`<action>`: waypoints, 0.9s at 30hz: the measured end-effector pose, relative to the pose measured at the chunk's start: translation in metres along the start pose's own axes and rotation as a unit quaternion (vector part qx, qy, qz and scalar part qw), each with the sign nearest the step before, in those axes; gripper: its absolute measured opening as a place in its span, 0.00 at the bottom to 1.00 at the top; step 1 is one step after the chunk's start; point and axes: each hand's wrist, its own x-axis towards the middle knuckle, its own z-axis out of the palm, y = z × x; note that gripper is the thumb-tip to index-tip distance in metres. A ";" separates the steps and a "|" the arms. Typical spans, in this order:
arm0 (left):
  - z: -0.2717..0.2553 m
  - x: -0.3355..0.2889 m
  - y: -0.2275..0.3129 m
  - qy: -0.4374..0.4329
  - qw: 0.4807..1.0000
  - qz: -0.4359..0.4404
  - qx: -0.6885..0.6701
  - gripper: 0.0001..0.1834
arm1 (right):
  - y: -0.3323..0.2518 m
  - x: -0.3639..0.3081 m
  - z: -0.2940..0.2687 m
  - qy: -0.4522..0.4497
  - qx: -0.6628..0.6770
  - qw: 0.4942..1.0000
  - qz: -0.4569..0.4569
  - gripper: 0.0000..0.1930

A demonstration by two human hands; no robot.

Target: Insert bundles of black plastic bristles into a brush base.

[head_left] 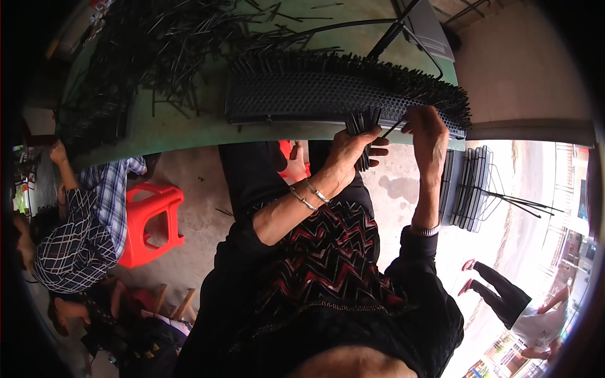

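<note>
A long black panel (pixel 296 94) full of small holes lies along the near edge of the green table, with black rods standing in rows along its far side. My left hand (pixel 348 151) is closed around a bundle of thin black rods (pixel 363 126), just in front of the panel. To its right, my right hand (pixel 430 129) is at the panel's near edge, fingers bent together. One thin black rod (pixel 393 128) slants from near the bundle up to those fingertips, which seem to pinch it.
Loose black rods (pixel 164 50) pile up on the green table (pixel 189 126) at the left. A red stool (pixel 151 220) stands on the floor beside a person in checked clothing (pixel 79 246). Stacked panels with wire frames (pixel 469 189) are at the right. Another person (pixel 510 296) is farther right.
</note>
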 end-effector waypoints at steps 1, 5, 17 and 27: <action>-0.001 0.002 -0.001 0.009 1.000 0.001 -0.007 0.14 | -0.002 0.003 -0.003 0.064 -0.033 0.996 -0.045 0.07; 0.003 0.007 -0.004 -0.021 0.999 0.006 -0.045 0.14 | 0.003 0.023 -0.004 0.171 -0.114 0.970 -0.134 0.06; 0.003 0.005 -0.003 -0.008 1.000 -0.008 0.023 0.14 | 0.027 0.042 0.013 0.198 -0.116 0.956 -0.183 0.06; 0.003 0.003 -0.001 -0.002 1.000 0.002 0.024 0.14 | 0.021 0.024 0.015 0.138 -0.279 0.938 -0.151 0.08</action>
